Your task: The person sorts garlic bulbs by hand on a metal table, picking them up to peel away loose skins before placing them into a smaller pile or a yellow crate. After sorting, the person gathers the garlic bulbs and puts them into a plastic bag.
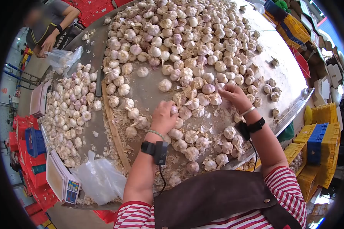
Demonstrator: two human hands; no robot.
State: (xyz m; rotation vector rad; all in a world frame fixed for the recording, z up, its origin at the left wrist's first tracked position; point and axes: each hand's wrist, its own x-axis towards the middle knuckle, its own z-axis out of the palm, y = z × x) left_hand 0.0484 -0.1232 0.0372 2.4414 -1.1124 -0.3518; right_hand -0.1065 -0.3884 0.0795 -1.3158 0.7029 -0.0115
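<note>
Sorting through a garlic heap (179, 42) spread across the metal table (283, 72), toward its near edge.
Left hand (163, 116) curls closed on a garlic bulb (174, 110); right hand (235, 95), just beyond, pinches papery skin (220, 86), fingers together.

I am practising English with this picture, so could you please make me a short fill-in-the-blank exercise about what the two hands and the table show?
1. The left hand is closed around one ____ bulb.
2. The right hand reaches into the pile of garlic on the metal ____.
3. Both wrists wear a ____ band with a cable.
4. Beside the clear plastic bags stands a weighing ____.

Missing words: garlic; table; black; scale
</note>
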